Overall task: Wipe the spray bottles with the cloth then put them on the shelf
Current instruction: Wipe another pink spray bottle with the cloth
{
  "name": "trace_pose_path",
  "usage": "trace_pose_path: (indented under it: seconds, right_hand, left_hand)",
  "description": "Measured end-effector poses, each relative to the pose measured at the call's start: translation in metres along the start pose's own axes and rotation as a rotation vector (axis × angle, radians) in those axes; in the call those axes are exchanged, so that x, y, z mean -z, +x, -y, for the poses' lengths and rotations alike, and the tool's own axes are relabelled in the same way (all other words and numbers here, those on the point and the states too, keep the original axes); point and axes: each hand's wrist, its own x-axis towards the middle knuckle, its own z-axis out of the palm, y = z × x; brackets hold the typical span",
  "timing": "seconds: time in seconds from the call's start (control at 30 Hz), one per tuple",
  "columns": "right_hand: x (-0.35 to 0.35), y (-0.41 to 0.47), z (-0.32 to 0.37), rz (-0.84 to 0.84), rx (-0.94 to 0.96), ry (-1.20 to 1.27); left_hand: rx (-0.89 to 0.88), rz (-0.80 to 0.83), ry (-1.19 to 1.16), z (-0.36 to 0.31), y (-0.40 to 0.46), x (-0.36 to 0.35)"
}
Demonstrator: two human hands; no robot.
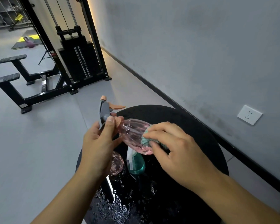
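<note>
Above the round black tabletop (192, 126), the left hand (97, 143) pinches the tilted pink spray bottle (132, 135) by its neck while the right hand (176, 152) grips a teal cloth (146, 139) pressed to its body.

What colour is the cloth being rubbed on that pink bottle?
The cloth is light teal, a fuzzy blue-green, seen best in the head view.
</note>
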Motion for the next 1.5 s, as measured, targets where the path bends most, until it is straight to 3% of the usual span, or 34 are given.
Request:
trace_pose_path:
  seconds: [0.27,0.43,0.6,0.93,1.5]
  right_hand:
    - [-0.003,-0.004,0.005,0.135,0.088,0.003]
    - [-0.006,-0.008,0.008,0.269,0.166,0.054]
    - [-0.009,-0.010,0.009,0.229,0.202,0.087]
    - [-0.004,-0.007,0.011,0.169,0.233,0.111]
    - [-0.003,-0.010,0.011,0.198,0.227,0.066]
  left_hand:
    - [-0.009,-0.132,-0.075,-0.018,0.009,0.013]
    - [-0.006,-0.074,-0.077,-0.016,0.004,0.006]
    - [0.015,-0.028,-0.082,-0.014,0.004,0.003]
    - [0.038,0.372,-0.038,-0.008,-0.001,-0.003]
    - [0.127,0.217,0.012,0.005,0.013,0.008]
